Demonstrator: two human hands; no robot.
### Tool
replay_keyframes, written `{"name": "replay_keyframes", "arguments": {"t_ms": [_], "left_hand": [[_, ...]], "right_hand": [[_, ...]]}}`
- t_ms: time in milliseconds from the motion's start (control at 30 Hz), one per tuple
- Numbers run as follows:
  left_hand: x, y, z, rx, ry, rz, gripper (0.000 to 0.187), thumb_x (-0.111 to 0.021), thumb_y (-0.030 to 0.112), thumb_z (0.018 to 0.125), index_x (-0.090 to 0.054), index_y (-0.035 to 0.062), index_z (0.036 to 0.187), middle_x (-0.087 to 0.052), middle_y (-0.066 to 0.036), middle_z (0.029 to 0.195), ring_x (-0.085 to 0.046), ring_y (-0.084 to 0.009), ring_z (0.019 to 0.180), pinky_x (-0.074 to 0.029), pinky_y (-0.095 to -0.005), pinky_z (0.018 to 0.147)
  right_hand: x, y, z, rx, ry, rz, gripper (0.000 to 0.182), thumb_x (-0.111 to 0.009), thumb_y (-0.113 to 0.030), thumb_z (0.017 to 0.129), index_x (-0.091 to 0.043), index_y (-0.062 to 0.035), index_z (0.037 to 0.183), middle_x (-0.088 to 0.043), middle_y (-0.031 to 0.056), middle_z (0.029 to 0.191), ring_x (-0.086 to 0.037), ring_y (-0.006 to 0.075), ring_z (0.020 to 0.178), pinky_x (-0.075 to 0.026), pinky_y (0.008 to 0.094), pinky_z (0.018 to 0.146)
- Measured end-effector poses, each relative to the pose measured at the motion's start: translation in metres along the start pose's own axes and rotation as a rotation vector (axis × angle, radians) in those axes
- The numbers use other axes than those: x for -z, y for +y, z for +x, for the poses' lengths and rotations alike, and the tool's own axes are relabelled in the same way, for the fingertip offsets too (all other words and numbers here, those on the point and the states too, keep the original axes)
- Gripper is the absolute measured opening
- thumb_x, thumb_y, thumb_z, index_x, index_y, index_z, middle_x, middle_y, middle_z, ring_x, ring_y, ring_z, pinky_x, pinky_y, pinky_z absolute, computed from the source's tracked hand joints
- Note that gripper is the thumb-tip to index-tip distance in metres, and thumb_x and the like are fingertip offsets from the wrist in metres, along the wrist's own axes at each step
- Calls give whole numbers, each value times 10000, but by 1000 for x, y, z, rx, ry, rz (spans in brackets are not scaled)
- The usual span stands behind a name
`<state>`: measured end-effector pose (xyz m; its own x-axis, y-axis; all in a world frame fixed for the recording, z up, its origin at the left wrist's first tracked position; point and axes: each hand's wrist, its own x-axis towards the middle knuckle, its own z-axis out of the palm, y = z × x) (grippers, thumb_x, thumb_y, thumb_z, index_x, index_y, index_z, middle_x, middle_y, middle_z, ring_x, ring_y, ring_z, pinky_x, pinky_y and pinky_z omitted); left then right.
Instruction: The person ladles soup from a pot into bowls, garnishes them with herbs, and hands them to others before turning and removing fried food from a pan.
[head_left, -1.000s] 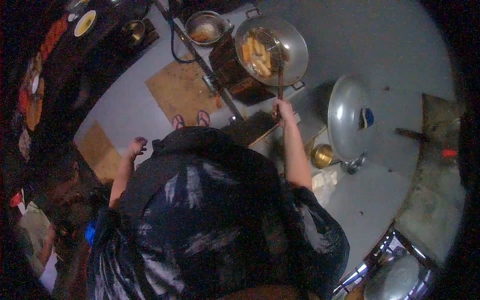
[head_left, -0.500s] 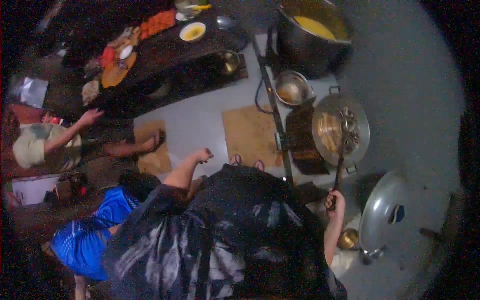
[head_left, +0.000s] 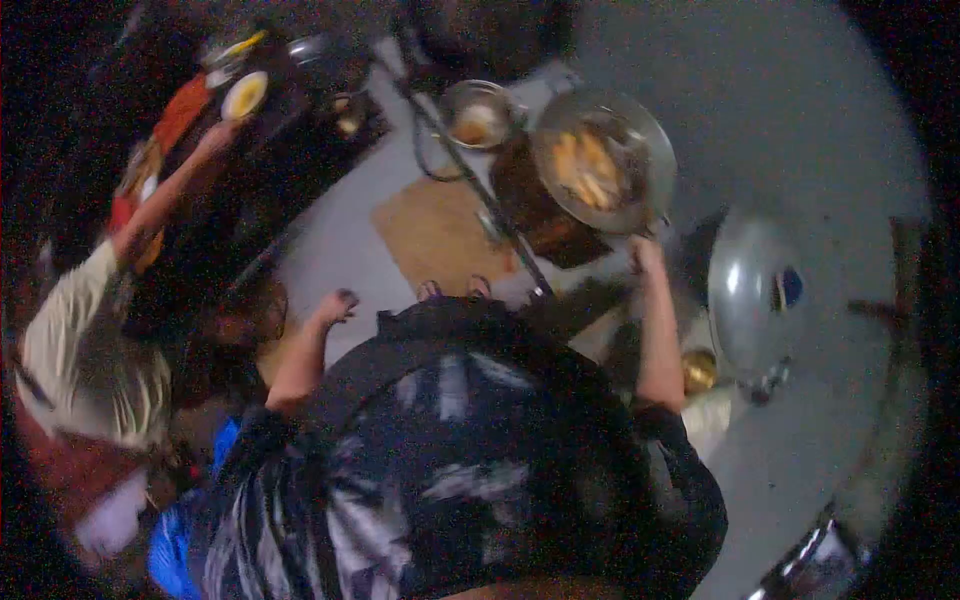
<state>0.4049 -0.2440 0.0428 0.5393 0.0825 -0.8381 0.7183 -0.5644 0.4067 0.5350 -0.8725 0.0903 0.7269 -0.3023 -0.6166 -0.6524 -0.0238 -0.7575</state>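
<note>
Right hand (head_left: 645,255) raised closer beside the frying wok (head_left: 603,160), grip blurred and untellable, left hand (head_left: 338,302) loosely curled, empty; frying underway, careful stirring needed next

Your right hand (head_left: 645,255) reaches far forward on a straight bare arm, fingers curled; your left hand (head_left: 338,303) hangs loosely curled, elbow bent

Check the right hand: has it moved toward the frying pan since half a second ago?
Yes. The right hand now sits close by the frying pan rim; earlier it was farther back, gripping a long handle.
</note>
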Motion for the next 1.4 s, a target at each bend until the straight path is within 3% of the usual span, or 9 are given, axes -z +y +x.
{"name": "replay_keyframes", "arguments": {"t_ms": [33, 167, 333, 567, 733, 967, 1100, 1367, 1400], "left_hand": [[5, -6, 3, -16, 2, -6, 423, -572, 333, 743, -452, 77, 1058, -554, -91, 906, -568, -189, 725, -443, -313, 529], [-9, -16, 8, 16, -54, -27, 392, -579, 316, 736, -457, 99, 1038, -554, -70, 900, -561, -197, 723, -438, -347, 561], [26, -72, 87, 50, -193, -142, 368, -570, 298, 736, -450, 119, 1034, -546, -42, 878, -554, -198, 709, -433, -339, 542], [23, 17, 39, 24, -74, -117, 348, -563, 280, 752, -447, 108, 1032, -541, -72, 877, -554, -181, 664, -434, -299, 504], [20, 22, 34, -32, -64, -116, 365, -576, 290, 743, -457, 84, 1021, -545, -86, 897, -562, -187, 670, -424, -285, 476], [1, -25, 33, 29, -13, -148, 391, -580, 324, 735, -464, 82, 1018, -558, -77, 865, -559, -184, 659, -424, -307, 492], [5, -69, 38, 125, -108, -343, 370, -574, 307, 735, -460, 83, 1006, -555, -69, 859, -550, -191, 643, -411, -344, 497], [-11, -102, 40, 167, 49, -164, 376, -545, 296, 752, -459, 89, 1055, -560, -70, 862, -549, -209, 682, -443, -384, 524], [-8, -161, 92, -103, -16, -27, 369, -537, 283, 757, -455, 88, 1060, -557, -72, 876, -550, -219, 688, -445, -403, 533]], "right_hand": [[13, 49, 44, 170, -85, -3, 131, -498, -118, 643, -434, -82, 533, -374, 18, 481, -342, 131, 379, -277, 279, 373], [3, -10, -72, -14, -21, 59, 115, -497, -95, 629, -425, -72, 543, -377, 20, 478, -346, 131, 362, -280, 276, 333], [-39, 55, -46, 9, 61, 38, 107, -520, -112, 619, -438, -49, 642, -414, 31, 488, -383, 115, 366, -307, 254, 313], [-49, 36, -119, 408, 143, -269, 132, -527, -128, 647, -441, -58, 718, -436, 29, 533, -418, 111, 415, -327, 229, 365], [-49, -7, -162, -25, -82, 141, 130, -520, -144, 656, -456, -69, 742, -413, -5, 535, -410, 93, 442, -311, 236, 378], [-36, -3, -102, -65, -128, 8, 96, -513, -152, 664, -473, -68, 685, -433, 1, 540, -413, 97, 435, -316, 229, 379], [-30, 13, -31, 404, 292, -226, 116, -526, -157, 631, -491, -46, 627, -471, 36, 536, -412, 149, 381, -312, 272, 355], [-36, 9, 11, 36, 79, -178, 141, -514, -152, 647, -459, -58, 557, -418, 28, 479, -402, 139, 391, -323, 286, 365], [-38, 19, 13, 1, 50, -183, 135, -513, -148, 647, -450, -64, 561, -410, 27, 474, -398, 135, 393, -327, 288, 362]]}}
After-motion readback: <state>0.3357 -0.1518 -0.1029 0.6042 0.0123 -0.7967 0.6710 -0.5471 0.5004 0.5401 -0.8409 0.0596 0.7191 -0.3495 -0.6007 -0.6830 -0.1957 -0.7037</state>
